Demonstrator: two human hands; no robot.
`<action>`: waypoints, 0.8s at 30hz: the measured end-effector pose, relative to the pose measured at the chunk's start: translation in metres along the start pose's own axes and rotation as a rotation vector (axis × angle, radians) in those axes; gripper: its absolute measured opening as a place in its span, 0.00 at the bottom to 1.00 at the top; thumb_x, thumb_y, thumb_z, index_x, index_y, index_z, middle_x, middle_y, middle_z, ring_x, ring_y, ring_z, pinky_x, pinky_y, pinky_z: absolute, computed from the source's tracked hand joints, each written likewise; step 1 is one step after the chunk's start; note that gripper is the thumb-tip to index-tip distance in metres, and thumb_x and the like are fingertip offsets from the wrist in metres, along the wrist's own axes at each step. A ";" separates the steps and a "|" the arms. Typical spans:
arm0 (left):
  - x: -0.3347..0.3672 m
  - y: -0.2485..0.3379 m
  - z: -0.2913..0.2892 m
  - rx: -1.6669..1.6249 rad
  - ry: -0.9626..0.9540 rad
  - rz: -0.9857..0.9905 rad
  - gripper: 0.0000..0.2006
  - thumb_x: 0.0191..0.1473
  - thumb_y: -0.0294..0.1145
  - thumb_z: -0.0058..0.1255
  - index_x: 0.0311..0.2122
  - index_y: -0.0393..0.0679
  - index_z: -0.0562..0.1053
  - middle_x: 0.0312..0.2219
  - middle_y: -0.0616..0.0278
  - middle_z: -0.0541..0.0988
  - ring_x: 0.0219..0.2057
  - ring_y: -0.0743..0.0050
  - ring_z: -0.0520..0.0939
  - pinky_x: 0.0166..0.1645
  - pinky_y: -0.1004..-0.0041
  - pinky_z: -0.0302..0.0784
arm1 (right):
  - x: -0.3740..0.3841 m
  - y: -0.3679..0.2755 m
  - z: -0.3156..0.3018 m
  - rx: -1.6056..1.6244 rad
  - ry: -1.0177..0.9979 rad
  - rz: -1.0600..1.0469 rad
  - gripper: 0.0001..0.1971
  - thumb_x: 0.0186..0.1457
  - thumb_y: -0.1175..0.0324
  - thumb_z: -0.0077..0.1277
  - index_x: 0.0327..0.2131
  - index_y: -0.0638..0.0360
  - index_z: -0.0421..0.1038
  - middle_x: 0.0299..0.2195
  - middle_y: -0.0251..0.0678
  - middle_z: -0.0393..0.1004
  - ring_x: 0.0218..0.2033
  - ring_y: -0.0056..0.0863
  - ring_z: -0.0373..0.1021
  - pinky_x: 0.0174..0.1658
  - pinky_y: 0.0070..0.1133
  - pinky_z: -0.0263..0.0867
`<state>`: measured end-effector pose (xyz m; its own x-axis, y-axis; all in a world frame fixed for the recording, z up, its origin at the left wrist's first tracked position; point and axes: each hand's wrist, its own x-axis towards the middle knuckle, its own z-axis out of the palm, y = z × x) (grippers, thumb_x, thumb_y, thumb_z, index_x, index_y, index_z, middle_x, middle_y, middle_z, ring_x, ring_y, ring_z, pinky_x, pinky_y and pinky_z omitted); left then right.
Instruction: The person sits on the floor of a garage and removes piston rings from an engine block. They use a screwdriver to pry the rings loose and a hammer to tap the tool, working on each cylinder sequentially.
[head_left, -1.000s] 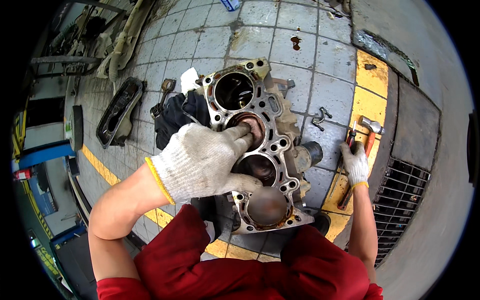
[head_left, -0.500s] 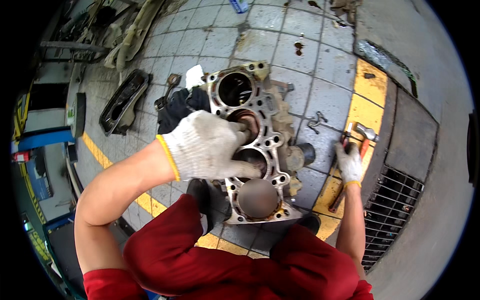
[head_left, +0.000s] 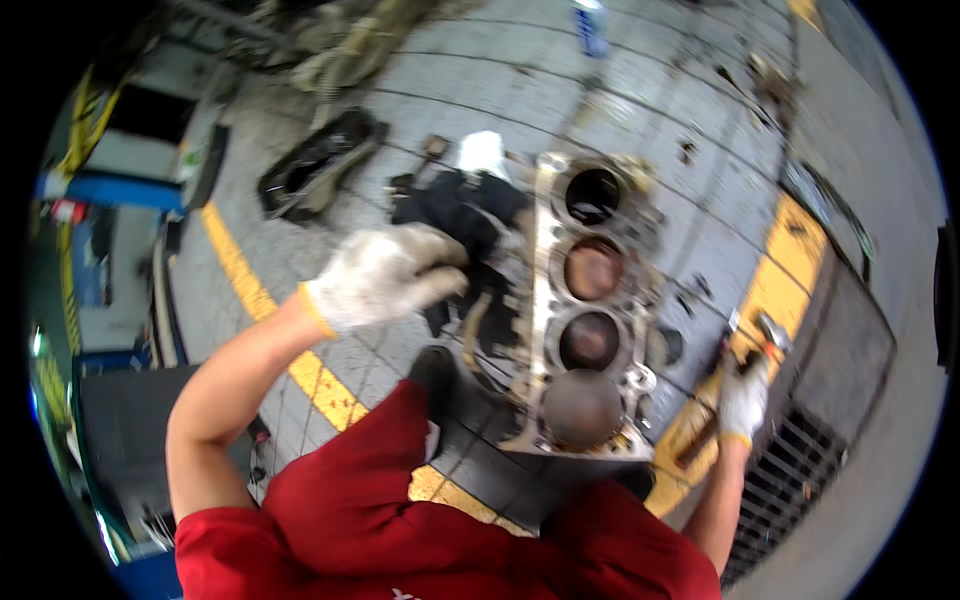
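Observation:
An engine block point(head_left: 540, 330) lies on the tiled floor in front of me, its row of round cylinder bores facing up. Pistons show in some of the bores; the nearest one is blurred over. My left hand point(head_left: 385, 278), in a white knit glove, hovers left of the block, apart from it. Its thumb and fingers are parted with nothing between them. At the right, my gloved right hand point(head_left: 745, 395) is closed around the handle of a hammer point(head_left: 772, 330); motion blurs the fingers. A long thin tool point(head_left: 697, 442) lies beside that hand on the yellow strip.
Black cloth point(head_left: 450, 215) and a white rag point(head_left: 484, 155) lie left of the block. Farther left sits a dark oil pan point(head_left: 320, 165). A floor grate point(head_left: 790, 460) is near my right forearm. A blue and white can point(head_left: 590, 28) stands at the back.
My left hand has come out of the cylinder bores and moved left, off the block. My right hand has shifted onto the hammer's handle. The whole view has swung, so the block appears farther right.

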<state>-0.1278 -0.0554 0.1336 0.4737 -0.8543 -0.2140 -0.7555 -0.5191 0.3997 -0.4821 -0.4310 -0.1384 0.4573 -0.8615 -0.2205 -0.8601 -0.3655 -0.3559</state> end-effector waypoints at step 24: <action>0.049 -0.315 0.030 0.106 0.191 -0.682 0.22 0.60 0.54 0.61 0.49 0.49 0.87 0.41 0.45 0.88 0.45 0.42 0.89 0.52 0.52 0.83 | -0.081 -0.050 -0.147 0.211 -0.006 -0.022 0.22 0.71 0.66 0.59 0.62 0.68 0.72 0.55 0.45 0.81 0.55 0.32 0.76 0.62 0.29 0.70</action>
<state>0.1198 0.0655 -0.0297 0.9198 -0.3240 -0.2214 -0.2982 -0.9438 0.1423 -0.5091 -0.3947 0.0313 0.4774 -0.8517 -0.2160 -0.7836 -0.3015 -0.5431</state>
